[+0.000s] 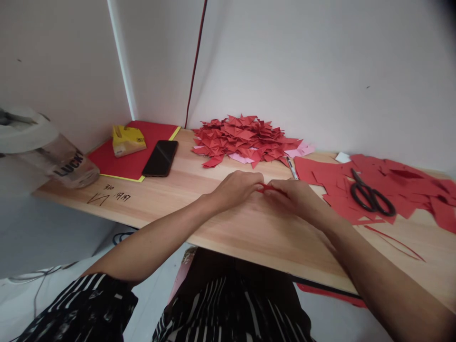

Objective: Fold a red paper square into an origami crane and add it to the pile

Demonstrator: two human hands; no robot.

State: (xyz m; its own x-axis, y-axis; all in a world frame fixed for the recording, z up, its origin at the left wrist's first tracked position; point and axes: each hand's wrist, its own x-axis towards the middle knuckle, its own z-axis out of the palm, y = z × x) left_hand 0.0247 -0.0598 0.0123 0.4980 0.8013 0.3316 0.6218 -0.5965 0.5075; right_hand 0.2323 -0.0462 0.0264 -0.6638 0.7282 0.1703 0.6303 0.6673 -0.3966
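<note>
Above the middle of the desk, my left hand (pixel 239 186) and my right hand (pixel 295 194) meet with fingers closed on one small piece of red paper (pixel 265 187). Only a narrow red strip of it shows between my fingertips; its folds are hidden. Just beyond my hands lies a heap of folded red paper pieces (pixel 242 135), with some pink ones (pixel 301 149) at its edge. To the right are loose sheets of red paper (pixel 320 173), with black-handled scissors (pixel 370 197) lying on them. A pen (pixel 292 167) rests between heap and sheets.
At the left, a phone (pixel 161 158) lies partly over a red and yellow folder (pixel 156 130), which bears a yellow packet (pixel 128 141). A large clear bottle (pixel 67 164) stands farther left. A thin red strip (pixel 395 241) lies at the right. White walls (pixel 320 71) close off the back.
</note>
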